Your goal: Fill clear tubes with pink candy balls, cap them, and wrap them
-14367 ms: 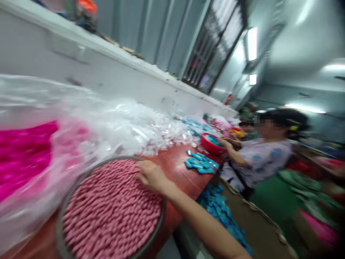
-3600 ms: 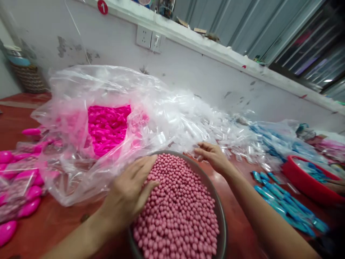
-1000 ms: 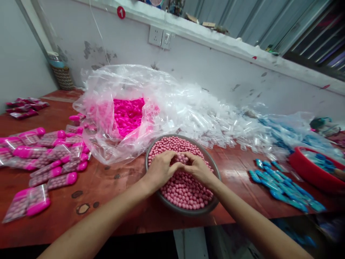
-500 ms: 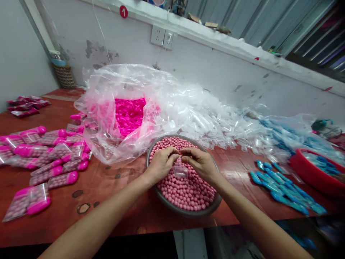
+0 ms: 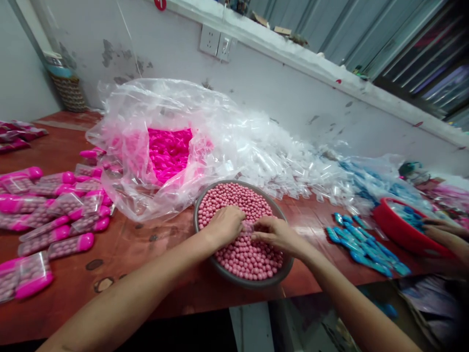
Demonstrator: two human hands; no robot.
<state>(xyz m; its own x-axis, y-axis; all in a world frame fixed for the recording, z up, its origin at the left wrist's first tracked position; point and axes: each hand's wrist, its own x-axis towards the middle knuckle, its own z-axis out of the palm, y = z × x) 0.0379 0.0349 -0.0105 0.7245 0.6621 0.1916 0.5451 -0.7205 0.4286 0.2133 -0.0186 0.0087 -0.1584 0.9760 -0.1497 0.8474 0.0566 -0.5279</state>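
A dark round bowl point(image 5: 289, 271) full of pink beads point(image 5: 244, 193) stands in front of me. Over the beads, my left hand point(image 5: 227, 225) has its fingers curled round the near end of a small clear plastic case point(image 5: 247, 228). Facing it, my right hand point(image 5: 275, 232) is low on the beads at the case's right side, its bent fingers apart. My left fingertips are partly hidden behind the hand. How full the case is, I cannot make out.
Bead-filled cases with pink caps point(image 5: 71, 246) lie at left. Behind the bowl, a clear bag point(image 5: 135, 200) holds bright pink caps point(image 5: 169, 151) beside heaped clear cases point(image 5: 289, 166). At right are blue packets point(image 5: 362, 244), a red basin point(image 5: 390, 230) and another person's hand point(image 5: 447, 234).
My hands have gone from pinching fingertip to fingertip above the clear case to lying lower on the beads. The view has swung right, and another person's hand shows more at the red basin.
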